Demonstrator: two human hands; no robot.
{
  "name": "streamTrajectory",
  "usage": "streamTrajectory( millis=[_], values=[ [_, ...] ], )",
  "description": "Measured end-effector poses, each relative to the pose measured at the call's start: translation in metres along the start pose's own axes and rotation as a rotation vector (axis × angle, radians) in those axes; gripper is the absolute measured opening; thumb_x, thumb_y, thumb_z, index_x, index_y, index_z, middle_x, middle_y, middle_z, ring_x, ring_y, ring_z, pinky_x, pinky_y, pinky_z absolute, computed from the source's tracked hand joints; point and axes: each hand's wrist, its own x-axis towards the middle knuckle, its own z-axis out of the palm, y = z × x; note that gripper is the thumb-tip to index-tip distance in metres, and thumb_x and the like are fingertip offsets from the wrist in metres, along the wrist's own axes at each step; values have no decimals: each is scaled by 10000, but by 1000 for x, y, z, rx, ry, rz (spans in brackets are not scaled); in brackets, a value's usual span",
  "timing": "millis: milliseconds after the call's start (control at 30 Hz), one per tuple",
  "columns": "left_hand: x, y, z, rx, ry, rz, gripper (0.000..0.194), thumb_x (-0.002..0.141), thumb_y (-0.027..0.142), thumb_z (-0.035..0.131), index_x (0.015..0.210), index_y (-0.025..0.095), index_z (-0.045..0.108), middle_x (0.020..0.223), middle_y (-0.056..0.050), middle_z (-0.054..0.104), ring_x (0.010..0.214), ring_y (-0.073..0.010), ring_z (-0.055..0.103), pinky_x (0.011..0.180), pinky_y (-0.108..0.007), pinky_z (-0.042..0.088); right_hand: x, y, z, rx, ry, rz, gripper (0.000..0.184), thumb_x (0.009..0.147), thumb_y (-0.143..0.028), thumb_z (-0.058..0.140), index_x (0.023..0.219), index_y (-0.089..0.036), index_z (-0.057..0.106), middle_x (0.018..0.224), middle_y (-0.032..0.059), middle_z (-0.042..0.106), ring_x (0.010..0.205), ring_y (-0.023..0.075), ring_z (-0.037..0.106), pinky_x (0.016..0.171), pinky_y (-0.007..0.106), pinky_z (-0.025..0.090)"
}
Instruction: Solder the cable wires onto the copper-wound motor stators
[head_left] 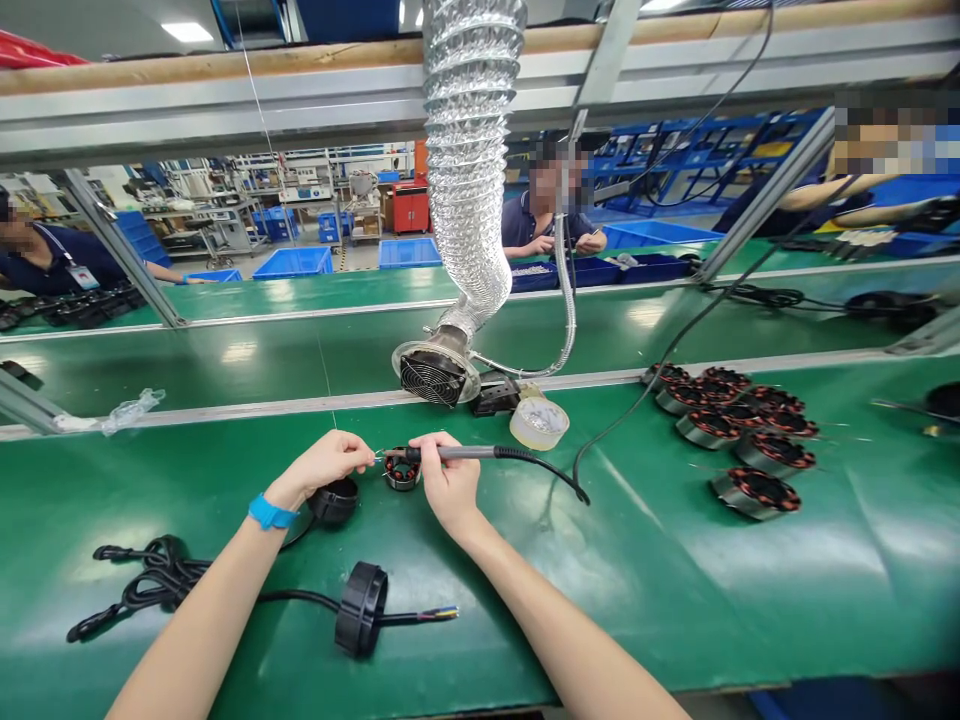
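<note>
Nearest on the green worktop (675, 600) lies a black cable (150, 585) with a round black cap (361, 608) threaded on it. Beyond, the left hand (330, 462) has its grip pinched shut on a thin wire (too fine to make out) just beside the small stator (401, 472). The right hand (448, 478) is closed around a soldering iron (465, 453), tip at the stator. Farther right sits a cluster of wound stators (739, 430); behind, a fan-mouthed duct (439, 375).
</note>
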Motion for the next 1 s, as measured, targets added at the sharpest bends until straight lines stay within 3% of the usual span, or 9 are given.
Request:
streamTrajectory(
  millis=[333, 533, 700, 1000],
  values=[
    [-2, 2, 1, 39, 20, 23, 284, 721, 417, 596, 635, 146, 606, 516, 37, 441, 456, -78, 266, 448, -239, 156, -4, 3, 5, -20, -70, -13, 284, 923, -307, 451, 771, -213, 671, 731, 33, 715, 676, 180, 681, 641, 287, 556],
    [-1, -1, 1, 44, 24, 33, 273, 734, 403, 586, 637, 149, 611, 491, 49, 405, 451, -77, 239, 458, -242, 156, -3, 2, 5, -19, -50, 13, 298, 930, -316, 445, 768, -210, 672, 730, 34, 707, 678, 181, 677, 650, 284, 548],
    [-1, -1, 1, 47, 21, 36, 284, 738, 418, 596, 641, 150, 599, 497, 50, 397, 457, -78, 244, 454, -242, 150, -3, 7, 8, 37, -7, 147, 346, 955, -384, 450, 772, -194, 674, 625, 17, 649, 568, 169, 635, 596, 276, 520],
    [-3, 3, 1, 38, 12, 17, 293, 734, 430, 596, 649, 150, 582, 506, 53, 402, 449, -73, 233, 445, -239, 140, -1, 15, 6, 49, 65, 180, 383, 959, -438, 447, 783, -194, 685, 620, 34, 640, 686, 199, 672, 585, 266, 513]
  ],
)
